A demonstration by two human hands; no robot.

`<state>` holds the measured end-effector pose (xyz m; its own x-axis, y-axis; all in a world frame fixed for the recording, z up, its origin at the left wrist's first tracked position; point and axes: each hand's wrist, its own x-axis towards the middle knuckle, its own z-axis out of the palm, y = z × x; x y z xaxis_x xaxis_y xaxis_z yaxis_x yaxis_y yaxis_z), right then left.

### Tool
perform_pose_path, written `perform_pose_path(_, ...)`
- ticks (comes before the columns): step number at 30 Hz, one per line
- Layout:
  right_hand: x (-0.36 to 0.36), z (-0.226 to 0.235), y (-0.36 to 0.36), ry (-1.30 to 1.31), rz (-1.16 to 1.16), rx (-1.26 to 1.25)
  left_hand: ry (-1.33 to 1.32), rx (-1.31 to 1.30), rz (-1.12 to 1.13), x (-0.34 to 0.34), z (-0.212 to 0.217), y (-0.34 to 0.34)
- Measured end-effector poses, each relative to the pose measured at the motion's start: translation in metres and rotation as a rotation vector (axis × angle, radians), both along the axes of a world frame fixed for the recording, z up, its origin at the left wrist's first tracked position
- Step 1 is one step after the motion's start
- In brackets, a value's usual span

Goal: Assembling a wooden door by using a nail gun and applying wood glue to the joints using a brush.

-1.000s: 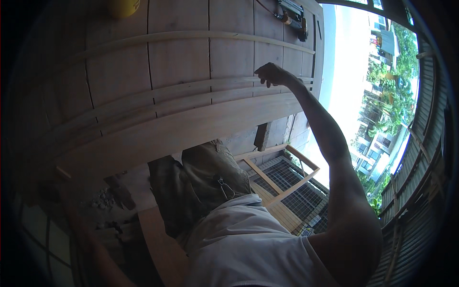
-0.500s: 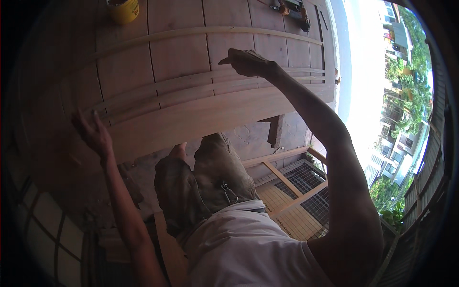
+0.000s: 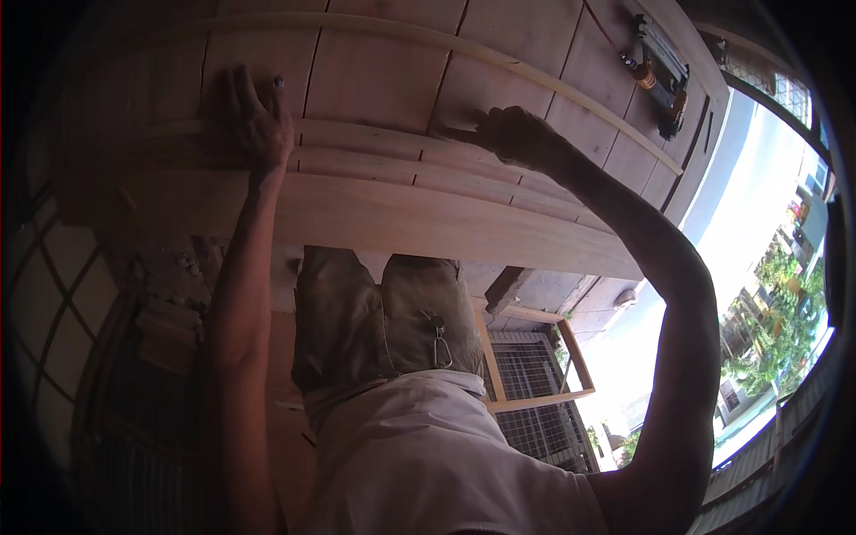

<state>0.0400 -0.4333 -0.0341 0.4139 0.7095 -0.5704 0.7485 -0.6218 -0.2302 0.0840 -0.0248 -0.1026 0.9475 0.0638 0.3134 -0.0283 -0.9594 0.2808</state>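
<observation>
My left hand (image 3: 259, 125) is open, fingers spread, over the wooden panel (image 3: 374, 80) at the left. A small greyish spot shows at its thumb tip; I cannot tell what it is. Farther right, my right hand (image 3: 522, 138) has its index finger stretched out leftward above the panel, the other fingers partly curled. Nothing shows in it. Beneath and between the hands run thin wooden strips (image 3: 361, 136) lying lengthwise. Along the near edge is a wide pale board (image 3: 392, 209). Whether either hand presses on the wood is unclear.
An orange and black nail gun (image 3: 655, 80) with a red hose lies on the panel at the far right. Another thin strip (image 3: 499, 58) crosses the panel farther back. Below right stand a wooden frame (image 3: 535, 404) and a wire-mesh grille (image 3: 526, 370). Bright street lies beyond.
The view has turned, and the yellow tub is out of sight. My left hand has moved from beside the near board to over the panel, closer to my right hand, which still points leftward.
</observation>
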Motion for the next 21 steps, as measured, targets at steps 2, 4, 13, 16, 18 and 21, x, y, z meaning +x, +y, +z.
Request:
perform_pose_path(2, 0.014, 0.0, -0.004, 0.025, 0.062, 0.074, 0.055, -0.04, 0.012, 0.003, 0.003, -0.001)
perform_pose_path(4, 0.025, 0.0, -0.006, 0.097, 0.116, 0.091, 0.016, 0.014, -0.016, 0.004, 0.006, -0.003)
perform_pose_path(13, 0.019, 0.002, -0.038, 0.958, -0.579, 0.155, 0.01, 0.038, -0.044, 0.008, 0.002, -0.001)
perform_pose_path(16, 0.001, 0.008, -0.067, 0.898, -0.604, 0.048, 0.013, 0.056, -0.057, 0.008, 0.002, -0.002)
perform_pose_path(18, -0.014, 0.01, -0.089, 0.838, -0.64, -0.018, 0.015, 0.073, -0.061, 0.007, 0.003, -0.003)
perform_pose_path(21, -0.028, 0.013, -0.124, 0.882, -0.737, -0.084, 0.017, 0.069, -0.05, 0.008, 0.004, -0.005)
